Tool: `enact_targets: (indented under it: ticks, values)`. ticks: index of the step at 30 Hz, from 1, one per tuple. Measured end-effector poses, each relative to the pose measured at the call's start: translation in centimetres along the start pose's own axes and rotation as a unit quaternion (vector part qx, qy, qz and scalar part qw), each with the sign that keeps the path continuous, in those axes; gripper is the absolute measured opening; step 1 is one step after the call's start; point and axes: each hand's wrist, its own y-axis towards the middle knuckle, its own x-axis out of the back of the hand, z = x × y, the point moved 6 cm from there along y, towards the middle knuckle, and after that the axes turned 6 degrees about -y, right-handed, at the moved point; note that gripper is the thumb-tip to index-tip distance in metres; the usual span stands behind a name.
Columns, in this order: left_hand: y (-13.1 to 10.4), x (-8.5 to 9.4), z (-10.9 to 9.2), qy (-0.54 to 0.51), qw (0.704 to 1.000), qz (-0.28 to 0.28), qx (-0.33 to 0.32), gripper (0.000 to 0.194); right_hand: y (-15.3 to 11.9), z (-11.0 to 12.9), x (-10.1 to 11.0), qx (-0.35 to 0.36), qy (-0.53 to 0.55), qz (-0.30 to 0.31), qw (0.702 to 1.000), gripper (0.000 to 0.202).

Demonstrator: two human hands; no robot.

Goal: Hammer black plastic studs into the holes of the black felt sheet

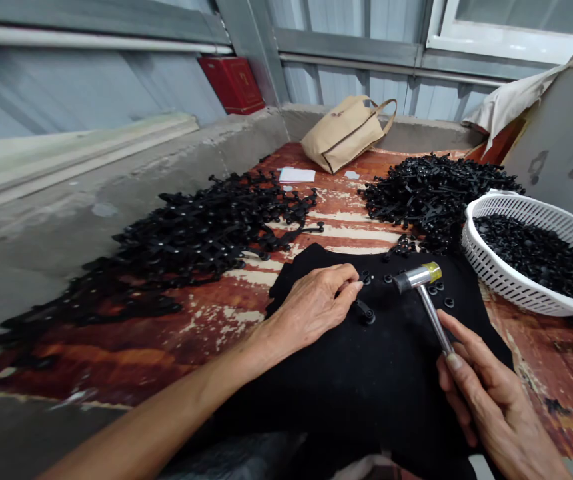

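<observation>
In the head view, the right hand (486,387) was closed around the lower part of the handle of a small hammer (434,317), over the right part of a black cloth (346,387). The handle slanted away and leftward toward the cloth's far edge. The head lay crosswise, its dark face to the left, toward the left hand (316,297), its yellow face to the right.

The left hand was the nearer one to a black strap piece (365,311). Its fingers were curled and its thumb and forefinger drawn into a pinch; whether anything was between the tips, I cannot tell. The strap piece lay just beside those fingertips, on the side toward the cloth's near edge, its long axis slanting from far left to near right. From the hammer's dark face it lay leftward and nearer the wearer. Loose black discs (449,303) lay near the cloth's far right corner, and a white basket (496,268) stood beyond its right edge.
</observation>
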Motion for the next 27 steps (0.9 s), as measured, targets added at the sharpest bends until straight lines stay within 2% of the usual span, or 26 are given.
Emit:
enact_targets:
  ticks: [5, 11, 17, 27]
  values:
    - [-0.02, 0.06, 0.03, 0.009, 1.000, 0.002, -0.003, 0.024, -0.13, 0.01, 0.05, -0.013, 0.013, -0.017, 1.000, 0.049]
    - [0.09, 0.11, 0.57, -0.014, 1.000, 0.004, 0.021, 0.025, 0.12, -0.43, 0.02, -0.007, 0.001, 0.023, 1.000, 0.052]
    - [0.06, 0.08, 0.93, -0.044, 0.999, 0.001, 0.033, 0.027, 0.12, -0.29, 0.04, -0.009, 0.017, 0.016, 1.000, 0.050]
    - [0.07, 0.02, 0.83, -0.033, 0.999, 0.002, 0.025, 0.025, 0.22, -0.49, 0.00, -0.006, 0.016, 0.023, 1.000, 0.050]
